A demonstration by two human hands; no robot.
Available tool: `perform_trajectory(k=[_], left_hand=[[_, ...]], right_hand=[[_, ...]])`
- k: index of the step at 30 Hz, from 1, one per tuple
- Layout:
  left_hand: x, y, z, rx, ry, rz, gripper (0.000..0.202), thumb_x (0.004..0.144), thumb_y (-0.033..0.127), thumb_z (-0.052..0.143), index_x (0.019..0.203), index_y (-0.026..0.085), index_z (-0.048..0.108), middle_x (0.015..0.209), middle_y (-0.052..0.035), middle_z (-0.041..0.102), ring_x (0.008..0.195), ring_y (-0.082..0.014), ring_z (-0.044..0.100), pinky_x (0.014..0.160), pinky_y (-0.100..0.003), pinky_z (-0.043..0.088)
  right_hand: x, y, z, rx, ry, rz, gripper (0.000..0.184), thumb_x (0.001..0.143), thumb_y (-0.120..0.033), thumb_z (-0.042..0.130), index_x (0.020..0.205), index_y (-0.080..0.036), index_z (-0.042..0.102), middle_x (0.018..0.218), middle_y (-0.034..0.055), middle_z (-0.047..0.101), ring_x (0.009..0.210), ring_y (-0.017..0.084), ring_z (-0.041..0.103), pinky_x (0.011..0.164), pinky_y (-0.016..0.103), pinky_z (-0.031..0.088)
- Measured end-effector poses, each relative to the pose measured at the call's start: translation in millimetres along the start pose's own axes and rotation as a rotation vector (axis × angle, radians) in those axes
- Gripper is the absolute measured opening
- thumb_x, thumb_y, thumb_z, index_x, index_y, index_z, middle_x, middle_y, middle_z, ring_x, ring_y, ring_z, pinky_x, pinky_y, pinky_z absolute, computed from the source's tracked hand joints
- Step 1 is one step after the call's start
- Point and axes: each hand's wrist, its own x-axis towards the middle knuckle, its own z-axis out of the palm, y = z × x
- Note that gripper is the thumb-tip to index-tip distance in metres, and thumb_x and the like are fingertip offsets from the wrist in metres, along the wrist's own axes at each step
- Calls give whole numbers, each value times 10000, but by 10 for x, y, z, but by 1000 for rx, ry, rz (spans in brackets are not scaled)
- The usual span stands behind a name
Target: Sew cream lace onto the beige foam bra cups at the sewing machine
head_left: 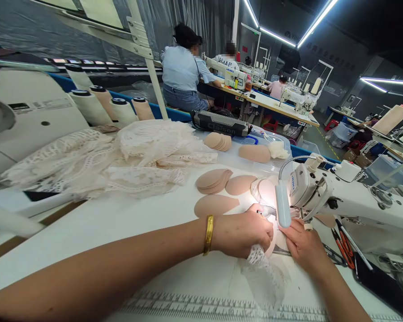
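At the sewing machine (322, 188), my left hand (251, 232) is closed on white lace (265, 279), which hangs below my fist toward the table edge. A small silvery thing (267, 211) shows by my left thumb, too glare-washed to name. My right hand (304, 243) lies with fingers stretched forward beside the needle area, its fingertips on a pale pink piece (280, 241). The machine's lamp (283, 205) lights the spot between both hands and hides part of it. Beige oval pads (215, 180) lie stacked and single just beyond my left wrist.
A heap of cream lace (154, 156) covers the back left, near thread cones (119, 112). More pads (254, 153) sit in a clear tray. Orange-handled scissors (344, 246) and a dark phone-like slab (383, 286) lie at right. A co-worker (184, 74) sits beyond.
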Motion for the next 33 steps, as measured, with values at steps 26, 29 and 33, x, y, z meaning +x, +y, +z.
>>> perform_trajectory(k=[26,29,33], left_hand=[[34,-203,39,121,69,-65,243,707,-11,653,745,219,723,852,21,718,721,-148,556,858,-401,347],[40,-227,42,185,78,-58,307,626,-57,606,743,211,699,780,36,689,692,-146,539,835,-395,350],[35,-206,50,321,87,21,254,586,-70,552,617,181,530,663,38,626,632,-147,493,782,-406,347]], right_hand=[[-32,-8,-20,43,50,-31,379,941,-52,443,1181,-236,670,1055,49,741,1003,233,633,735,301,468],[6,-57,-83,108,56,-113,345,962,-49,462,1180,-226,662,1048,48,741,962,219,616,727,303,470],[23,-151,-155,201,16,-193,318,988,-57,484,1189,-236,654,1120,45,741,962,214,599,771,323,485]])
